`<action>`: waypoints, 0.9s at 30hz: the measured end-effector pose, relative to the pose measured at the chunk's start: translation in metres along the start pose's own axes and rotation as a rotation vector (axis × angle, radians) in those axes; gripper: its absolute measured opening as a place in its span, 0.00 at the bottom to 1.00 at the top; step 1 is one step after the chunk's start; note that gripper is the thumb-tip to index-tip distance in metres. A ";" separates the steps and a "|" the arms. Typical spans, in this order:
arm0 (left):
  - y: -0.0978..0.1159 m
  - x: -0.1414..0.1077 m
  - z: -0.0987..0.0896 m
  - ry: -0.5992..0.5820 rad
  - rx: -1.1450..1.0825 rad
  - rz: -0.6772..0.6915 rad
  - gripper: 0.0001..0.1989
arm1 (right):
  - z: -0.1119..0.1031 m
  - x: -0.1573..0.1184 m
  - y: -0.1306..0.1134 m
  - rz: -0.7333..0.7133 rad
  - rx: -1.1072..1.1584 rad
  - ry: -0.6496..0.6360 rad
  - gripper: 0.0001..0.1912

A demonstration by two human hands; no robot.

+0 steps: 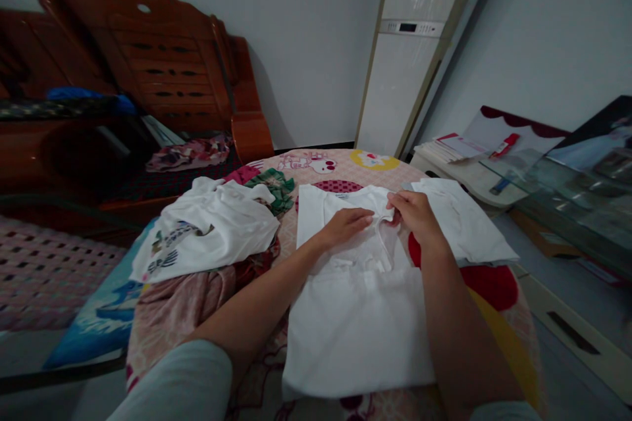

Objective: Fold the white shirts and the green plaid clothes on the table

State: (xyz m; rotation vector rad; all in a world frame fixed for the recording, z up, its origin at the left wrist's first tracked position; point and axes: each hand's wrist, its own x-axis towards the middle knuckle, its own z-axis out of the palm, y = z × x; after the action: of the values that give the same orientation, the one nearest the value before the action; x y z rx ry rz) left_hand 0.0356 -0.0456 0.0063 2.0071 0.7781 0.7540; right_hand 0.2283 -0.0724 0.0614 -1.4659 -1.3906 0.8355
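A white shirt [360, 335] lies spread in front of me on a round table, its collar at the far end and its lower part folded up over itself. My left hand [344, 229] rests on the upper part near the neckline, fingers stretched out flat. At the shirt's upper right corner, my right hand [415, 212] pinches the cloth between thumb and fingers. Right of it lies a folded white garment [461, 220]. To the left, a crumpled white shirt [212, 227] with dark print sits on top of a pinkish cloth [185, 302] and other clothes.
The table has a patterned pink tablecloth [291, 161]. Behind it on the left stands a carved wooden chair [162, 66] with clothes on its seat. A tall white air conditioner [399, 85] is at the back. A glass shelf [557, 191] and a white cabinet stand on the right.
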 end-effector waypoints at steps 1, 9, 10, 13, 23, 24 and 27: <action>0.004 0.001 0.000 0.022 -0.106 -0.033 0.23 | 0.004 0.001 0.001 -0.037 0.081 0.007 0.18; -0.005 0.005 -0.006 0.295 -0.183 -0.165 0.13 | 0.041 0.002 0.004 -0.178 0.388 -0.160 0.21; -0.008 0.005 -0.010 0.317 -0.168 -0.180 0.10 | 0.042 0.002 0.004 -0.192 0.404 -0.166 0.21; -0.014 0.005 -0.026 0.372 -0.035 -0.235 0.08 | 0.033 0.006 0.007 -0.171 0.423 -0.070 0.21; -0.020 0.002 -0.040 0.379 0.402 -0.460 0.12 | 0.000 0.020 0.046 0.149 0.326 0.469 0.06; -0.019 0.002 -0.039 0.385 0.382 -0.443 0.13 | 0.002 0.020 0.049 0.157 0.314 0.467 0.06; -0.017 0.003 -0.039 0.398 0.346 -0.408 0.10 | 0.010 0.020 0.053 0.212 0.255 0.440 0.07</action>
State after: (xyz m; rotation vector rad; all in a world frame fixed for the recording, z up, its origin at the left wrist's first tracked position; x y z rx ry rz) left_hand 0.0048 -0.0166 0.0106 1.9132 1.5886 0.8243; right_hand 0.2411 -0.0477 0.0107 -1.4992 -0.7834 0.7328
